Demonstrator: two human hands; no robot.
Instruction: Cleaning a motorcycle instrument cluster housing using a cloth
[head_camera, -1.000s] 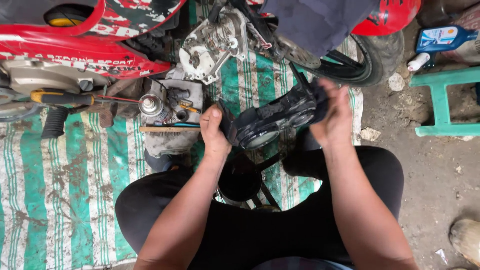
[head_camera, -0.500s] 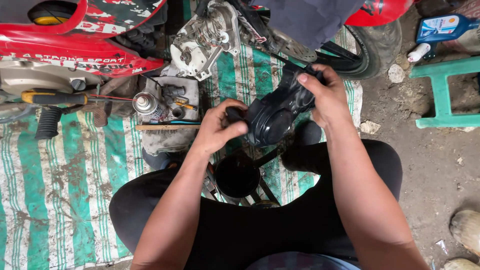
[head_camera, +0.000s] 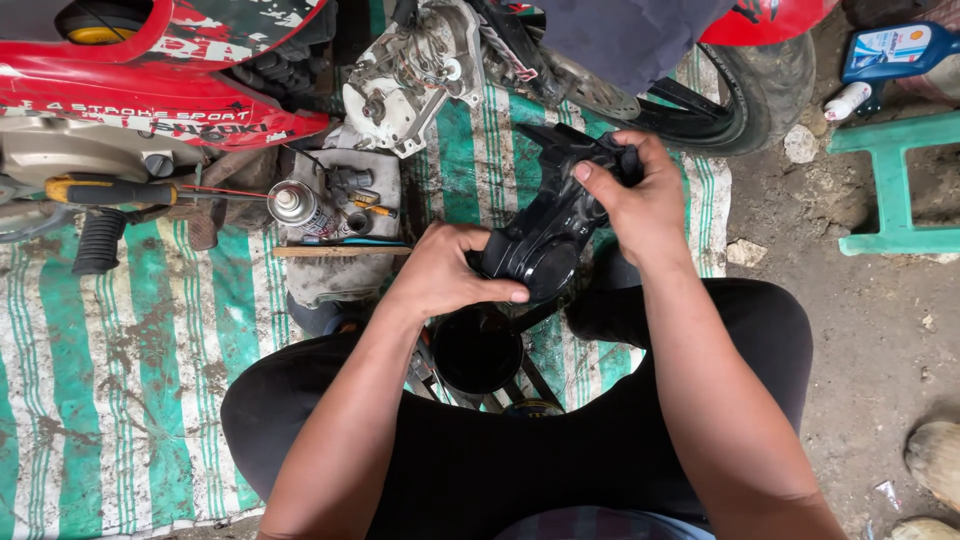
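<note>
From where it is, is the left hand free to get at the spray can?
Probably not right away: the left hand grips the black cover together with the right hand. The spray can stands unobstructed to its left.

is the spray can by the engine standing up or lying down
Standing up. The spray can shows its round top to the head camera, and its thin red straw sticks out sideways. It stands on the grey tray, apart from both hands.

Single head cam, looked steeply down from above, close on hands (head_camera: 540, 240); faced fwd toward red motorbike (head_camera: 170, 70) at frame top.
</note>
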